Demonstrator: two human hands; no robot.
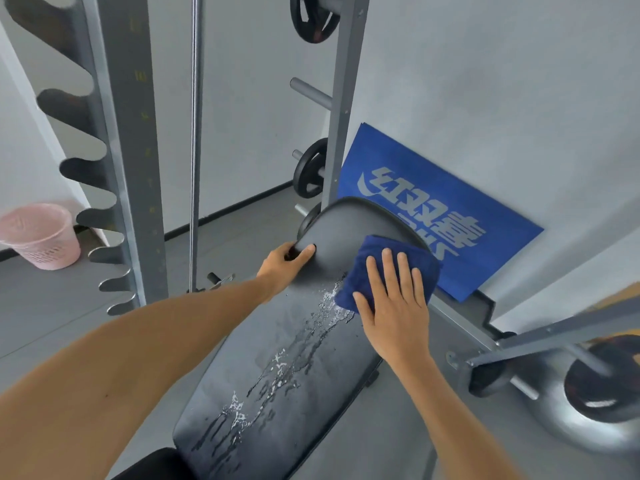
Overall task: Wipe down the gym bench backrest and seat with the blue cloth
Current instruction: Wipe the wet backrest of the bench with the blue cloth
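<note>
The black padded backrest (277, 341) of the gym bench runs from the lower middle up to the centre, tilted upward. A wet streak of droplets (277, 368) runs down its length. A corner of the black seat (156, 465) shows at the bottom edge. My left hand (284, 265) grips the backrest's upper left edge, thumb on top. My right hand (394, 299) lies flat with fingers spread on the folded blue cloth (377, 261), pressing it onto the upper right part of the backrest.
Grey rack uprights (135, 133) with notched hooks stand at left and behind the bench. Black weight plates (311, 171) hang on pegs. A blue board (450, 202) with white characters leans on the wall. A pink basket (41, 237) stands far left. Another plate (602, 386) sits at right.
</note>
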